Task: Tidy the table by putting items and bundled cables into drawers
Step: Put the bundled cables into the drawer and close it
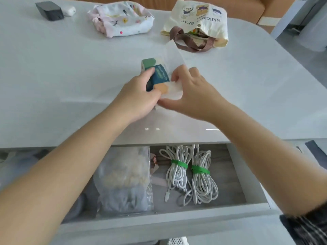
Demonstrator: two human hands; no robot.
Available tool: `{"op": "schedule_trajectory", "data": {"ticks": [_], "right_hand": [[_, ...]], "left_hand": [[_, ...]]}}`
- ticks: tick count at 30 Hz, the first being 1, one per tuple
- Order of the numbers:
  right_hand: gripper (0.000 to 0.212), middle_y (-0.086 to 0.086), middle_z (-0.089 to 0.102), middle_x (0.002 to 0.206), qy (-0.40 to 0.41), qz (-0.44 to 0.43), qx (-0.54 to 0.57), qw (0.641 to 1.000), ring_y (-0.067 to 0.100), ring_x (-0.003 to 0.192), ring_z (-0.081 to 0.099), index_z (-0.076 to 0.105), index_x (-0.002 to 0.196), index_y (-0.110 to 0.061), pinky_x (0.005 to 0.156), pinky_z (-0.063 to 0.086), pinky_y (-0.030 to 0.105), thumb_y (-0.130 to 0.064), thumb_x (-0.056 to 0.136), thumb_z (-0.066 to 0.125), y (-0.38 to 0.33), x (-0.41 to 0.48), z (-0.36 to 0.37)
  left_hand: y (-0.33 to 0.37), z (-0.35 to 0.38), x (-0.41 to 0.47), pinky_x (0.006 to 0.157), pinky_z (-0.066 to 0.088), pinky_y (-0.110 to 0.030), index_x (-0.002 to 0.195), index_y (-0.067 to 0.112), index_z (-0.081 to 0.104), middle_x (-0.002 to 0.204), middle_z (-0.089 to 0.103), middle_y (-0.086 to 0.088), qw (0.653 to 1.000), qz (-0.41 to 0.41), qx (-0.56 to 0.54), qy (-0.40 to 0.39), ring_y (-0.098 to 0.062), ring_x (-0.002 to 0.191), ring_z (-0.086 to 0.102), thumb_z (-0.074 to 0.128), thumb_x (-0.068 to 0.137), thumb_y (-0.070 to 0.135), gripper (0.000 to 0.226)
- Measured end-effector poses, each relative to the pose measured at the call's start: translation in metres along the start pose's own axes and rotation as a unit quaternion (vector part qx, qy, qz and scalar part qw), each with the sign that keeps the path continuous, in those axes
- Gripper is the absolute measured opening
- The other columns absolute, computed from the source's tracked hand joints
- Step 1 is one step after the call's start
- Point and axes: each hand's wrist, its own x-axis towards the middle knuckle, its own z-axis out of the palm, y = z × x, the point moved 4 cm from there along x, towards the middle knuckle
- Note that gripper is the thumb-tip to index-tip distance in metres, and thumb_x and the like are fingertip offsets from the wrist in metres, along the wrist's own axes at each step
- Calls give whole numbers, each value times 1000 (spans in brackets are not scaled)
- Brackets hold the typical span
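Drawer (159, 220) below the near edge is open. Two white cables (177, 174), each coiled and cinched with a green tie (179, 163), lie side by side at its right end, likely so they can't tangle. A crinkly clear bag (123, 179) of soft stuff sits just left of them.

Middle of the tabletop (70, 76), toward the near edge: your left hand (139, 96) curls its fingers round the pack (157, 75), soft printed film in teal and orange, to steady it. Your right hand (192, 91) pinches a thin white sheet (174, 53) sticking out of the pack's right side. My guess is you're tucking it in before stowing.

Far edge: floppy floral pouch (122, 18), cream tote (196, 20) with brown webbing handles. Far left corner: boxy black adapter (49, 10), with a smooth white case (69, 10) just beside it.
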Motion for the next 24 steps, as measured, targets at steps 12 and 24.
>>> {"op": "schedule_trajectory", "data": {"ticks": [12,24], "right_hand": [[25,-7,61,91,53,-34,188,980,11,74,61,48,98,-25,60,52,30,-5,85,56,6,-121,5],[47,14,57,107,-332,263,-94,901,25,87,53,34,118,-2,70,42,31,-40,93,48,69,-136,79]], "left_hand": [[-34,-12,-114,55,41,-15,78,17,57,64,57,9,977,171,83,99,-7,59,54,53,83,21,8],[-58,132,-74,62,46,-30,119,5,39,95,61,-8,946,-7,212,-243,-23,82,61,55,88,37,47]]}}
